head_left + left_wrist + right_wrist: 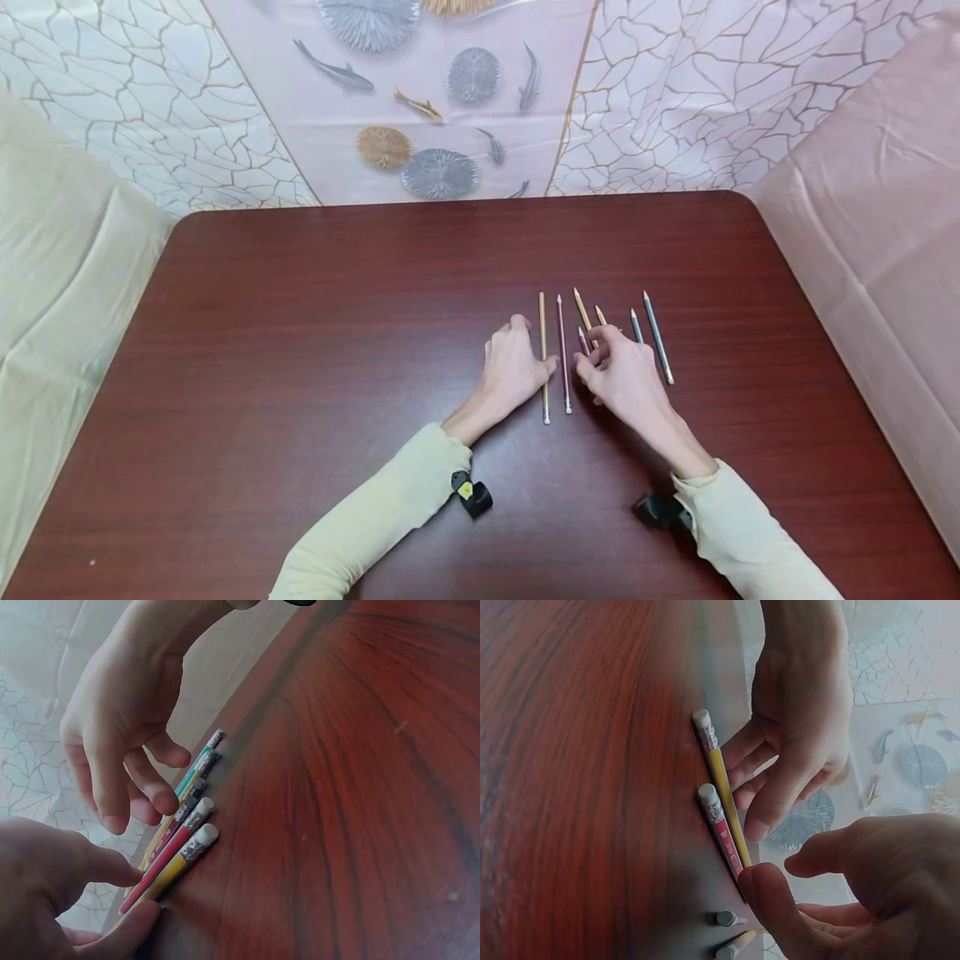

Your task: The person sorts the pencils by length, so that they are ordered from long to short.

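My left hand is at the left edge of a row of pencils, a little right of the frame's middle. Its thumb and fingers are apart, and in the head view the thumb crosses over the yellow pencil, the leftmost of the row; I cannot tell whether it presses on it. My right hand hangs over the middle of the row, thumb and fingers bent and spread apart from one another.

Between my hands lies the red pencil, just beside the yellow one and almost parallel to it, both with eraser ends toward the bottom of the frame. By my right fingertips, the dark red pencil shows its pointed end. The long gold pencil and the small gold pencil point toward the top, their lower parts behind my hand. The teal pencil is also partly covered, while the blue pencil at the right end slants down to the right in full sight.

Farther out come my pale sleeves, a black camera near each wrist, and the dark reddish table under everything. Patterned cloth fills the top of the frame; plain cloth hangs along both sides.
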Motion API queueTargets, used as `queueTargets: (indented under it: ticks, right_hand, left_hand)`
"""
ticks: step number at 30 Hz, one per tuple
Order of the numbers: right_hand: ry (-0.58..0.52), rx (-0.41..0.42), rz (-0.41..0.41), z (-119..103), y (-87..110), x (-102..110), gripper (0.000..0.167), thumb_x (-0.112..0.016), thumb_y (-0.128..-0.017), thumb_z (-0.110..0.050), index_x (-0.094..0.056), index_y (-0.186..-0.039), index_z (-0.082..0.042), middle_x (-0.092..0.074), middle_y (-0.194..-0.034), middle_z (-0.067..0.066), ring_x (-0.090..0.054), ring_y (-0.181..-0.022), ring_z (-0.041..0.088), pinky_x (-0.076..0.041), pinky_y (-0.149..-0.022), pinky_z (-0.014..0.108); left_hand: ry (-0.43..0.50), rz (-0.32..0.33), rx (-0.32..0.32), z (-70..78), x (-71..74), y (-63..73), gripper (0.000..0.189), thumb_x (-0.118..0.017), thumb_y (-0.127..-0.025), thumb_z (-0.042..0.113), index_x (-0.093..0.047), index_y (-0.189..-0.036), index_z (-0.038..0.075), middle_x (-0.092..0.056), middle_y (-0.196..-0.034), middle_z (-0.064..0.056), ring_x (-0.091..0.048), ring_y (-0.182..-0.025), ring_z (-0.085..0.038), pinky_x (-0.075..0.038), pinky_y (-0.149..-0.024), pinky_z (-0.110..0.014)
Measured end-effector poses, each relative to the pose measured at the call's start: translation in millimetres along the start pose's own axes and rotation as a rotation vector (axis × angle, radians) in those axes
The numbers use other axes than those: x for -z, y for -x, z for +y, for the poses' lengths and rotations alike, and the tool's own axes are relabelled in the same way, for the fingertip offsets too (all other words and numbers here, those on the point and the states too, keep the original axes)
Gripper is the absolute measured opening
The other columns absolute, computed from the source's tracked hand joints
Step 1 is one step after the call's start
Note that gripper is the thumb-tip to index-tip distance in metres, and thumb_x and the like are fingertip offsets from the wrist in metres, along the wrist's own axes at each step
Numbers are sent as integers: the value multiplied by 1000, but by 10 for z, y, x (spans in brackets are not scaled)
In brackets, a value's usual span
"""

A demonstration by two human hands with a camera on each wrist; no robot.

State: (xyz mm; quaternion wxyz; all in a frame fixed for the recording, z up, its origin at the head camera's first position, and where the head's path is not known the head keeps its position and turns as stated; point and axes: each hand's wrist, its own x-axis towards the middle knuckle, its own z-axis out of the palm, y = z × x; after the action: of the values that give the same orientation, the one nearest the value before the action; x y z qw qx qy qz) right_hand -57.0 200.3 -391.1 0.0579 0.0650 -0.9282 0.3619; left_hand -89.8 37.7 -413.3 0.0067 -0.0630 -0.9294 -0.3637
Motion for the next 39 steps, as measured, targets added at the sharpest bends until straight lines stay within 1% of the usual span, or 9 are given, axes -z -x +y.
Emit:
queueTargets:
  ticks: [6,10,14,18,22,28,30,34,39]
  right_hand:
    - [2,-2,-1,-4,1,-2,28,-68,-87,-3,-61,-112,7,-68,-73,8,-57,-39,8,-47,-40,25]
    - [6,-8,2,6,8,-12,29,-69,-86,-3,-61,-112,7,-68,-73,8,-57,-38,8,-47,-41,25]
    - [4,-8,3,11,8,-24,28,-69,-86,-2,-62,-111,7,-68,-72,8,-57,-38,8,-46,-40,24]
    - [-9,-9,-1,6,2,-28,25,-69,-86,-2,-63,-109,6,-68,-71,7,-57,-38,8,-46,-39,24]
    - [-18,-16,-12,-1,-2,-30,22,-68,-87,-3,-62,-107,6,-68,-70,6,-56,-38,8,-46,-39,25]
    - [-12,-34,-28,-23,3,-45,24,-68,-87,-4,-62,-107,6,-68,-70,7,-56,-37,8,-47,-40,26]
    - [-9,-39,-29,-31,2,-51,24,-68,-86,-4,-62,-107,6,-68,-70,7,-56,-37,8,-47,-40,26]
    - [32,-36,-43,-46,-7,-60,24,-69,-86,-5,-62,-107,7,-68,-69,5,-56,-36,7,-48,-44,27]
    - [68,-78,-92,-72,-17,-66,25,-69,-87,-7,-61,-107,6,-65,-67,3,-54,-35,6,-48,-44,29]
  left_hand:
    - [-26,1,8,12,-28,-3,52,-87,-75,25,-58,-109,-1,-66,-96,-16,-68,-88,-39,-54,-78,-44]
    - [-52,2,5,13,-54,-8,50,-88,-74,26,-57,-104,0,-65,-94,-16,-67,-86,-40,-54,-76,-45]
    - [-97,-5,-19,16,-55,-11,45,-86,-75,27,-58,-97,0,-64,-90,-17,-68,-83,-40,-55,-73,-46]
    - [-125,3,-50,13,-47,-24,34,-83,-75,22,-59,-88,1,-65,-83,-16,-68,-79,-39,-55,-69,-45]
    - [-123,-1,-46,15,-37,-38,25,-80,-74,17,-58,-78,5,-62,-71,-11,-68,-71,-36,-55,-63,-44]
    - [-113,-33,-31,14,-25,-58,22,-76,-72,15,-55,-69,9,-58,-62,-6,-65,-64,-31,-53,-58,-42]
    - [-94,-42,-29,8,-15,-70,23,-76,-71,14,-54,-65,11,-55,-58,-3,-62,-61,-28,-53,-58,-42]
    - [-49,-64,-20,-9,17,-94,30,-76,-69,14,-48,-57,15,-47,-54,1,-55,-56,-24,-51,-59,-41]
    - [-15,-85,-7,-25,51,-111,39,-75,-67,13,-40,-51,18,-37,-50,5,-47,-53,-22,-46,-55,-38]
